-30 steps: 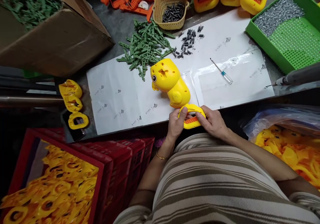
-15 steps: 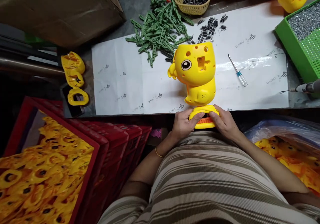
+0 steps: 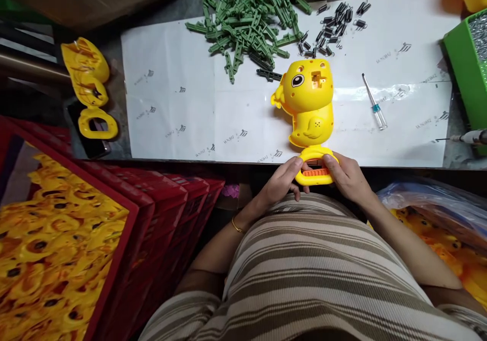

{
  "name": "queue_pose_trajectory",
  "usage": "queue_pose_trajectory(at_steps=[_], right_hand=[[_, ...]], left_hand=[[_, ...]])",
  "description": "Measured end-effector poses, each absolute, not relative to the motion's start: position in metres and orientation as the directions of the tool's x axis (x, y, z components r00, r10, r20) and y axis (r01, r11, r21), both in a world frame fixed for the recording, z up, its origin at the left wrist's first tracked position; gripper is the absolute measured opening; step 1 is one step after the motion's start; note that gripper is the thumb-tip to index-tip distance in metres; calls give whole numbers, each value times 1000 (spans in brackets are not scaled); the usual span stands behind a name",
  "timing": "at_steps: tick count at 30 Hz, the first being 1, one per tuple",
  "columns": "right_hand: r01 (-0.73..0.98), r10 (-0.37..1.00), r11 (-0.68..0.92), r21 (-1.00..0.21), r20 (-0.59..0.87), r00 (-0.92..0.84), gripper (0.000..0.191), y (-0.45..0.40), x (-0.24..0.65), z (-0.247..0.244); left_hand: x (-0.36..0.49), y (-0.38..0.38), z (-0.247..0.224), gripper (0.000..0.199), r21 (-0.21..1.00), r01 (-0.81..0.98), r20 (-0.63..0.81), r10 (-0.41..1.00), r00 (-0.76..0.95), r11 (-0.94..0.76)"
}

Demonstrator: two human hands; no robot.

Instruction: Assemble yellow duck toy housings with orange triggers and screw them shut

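A yellow plastic duck-shaped toy (image 3: 314, 97) with a printed eye, screw holes and a square recess hangs over the table's front edge. At its near end is a loop handle (image 3: 315, 180) with an orange ribbed insert. My right hand (image 3: 348, 176) grips the handle's right side, thumb on top. My left hand (image 3: 283, 178) pinches the left side, some fingers showing below the handle. Beyond the toy lie a pile of green plastic clips (image 3: 254, 21) and several dark coil springs (image 3: 337, 26). A screwdriver (image 3: 375, 102) with a clear handle rests to the right.
White printed paper (image 3: 171, 92) covers the table. At the left lie a yellow toy shell (image 3: 89, 72) and a dark phone (image 3: 85, 140). Red crates (image 3: 152, 204) of yellow parts stand lower left; a green basket (image 3: 466, 72) is far right, above a powered driver's tip (image 3: 467, 137).
The view has shifted closer to the table. The toy stays in both hands, with its handle tipped to show more of the opening. My left fingers have loosened and show below it.
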State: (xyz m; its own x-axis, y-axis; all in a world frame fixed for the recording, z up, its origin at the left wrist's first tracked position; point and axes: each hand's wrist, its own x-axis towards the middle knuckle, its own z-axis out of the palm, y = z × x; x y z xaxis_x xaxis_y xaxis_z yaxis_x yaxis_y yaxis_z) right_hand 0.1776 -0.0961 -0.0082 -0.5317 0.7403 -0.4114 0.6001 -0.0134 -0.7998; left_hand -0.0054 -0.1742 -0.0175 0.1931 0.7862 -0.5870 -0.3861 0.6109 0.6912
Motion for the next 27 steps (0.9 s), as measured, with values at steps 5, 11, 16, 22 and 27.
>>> queue_pose_trajectory(at_steps=[5, 11, 16, 22, 27], right_hand=[[590, 884, 374, -716, 83, -460, 41, -103, 179, -1], [351, 590, 766, -539, 372, -717, 27, -109, 172, -12], [305, 536, 794, -526, 371, -758, 27, -97, 170, -18], [169, 421, 847, -503, 444, -791, 24, -86, 170, -21], [164, 425, 849, -502, 465, -777, 30, -84, 170, -21]], left_hand=[[-5, -172, -14, 46, 656, -441, -622, 770, 145, 613], [-6, -166, -14, 51, 538, -608, -629, 758, 171, 584], [-9, -163, -18, 55, 453, -658, -656, 725, 212, 602], [-13, -161, -22, 50, 486, -614, -661, 721, 208, 622], [-15, -160, -23, 45, 496, -633, -639, 744, 197, 594]])
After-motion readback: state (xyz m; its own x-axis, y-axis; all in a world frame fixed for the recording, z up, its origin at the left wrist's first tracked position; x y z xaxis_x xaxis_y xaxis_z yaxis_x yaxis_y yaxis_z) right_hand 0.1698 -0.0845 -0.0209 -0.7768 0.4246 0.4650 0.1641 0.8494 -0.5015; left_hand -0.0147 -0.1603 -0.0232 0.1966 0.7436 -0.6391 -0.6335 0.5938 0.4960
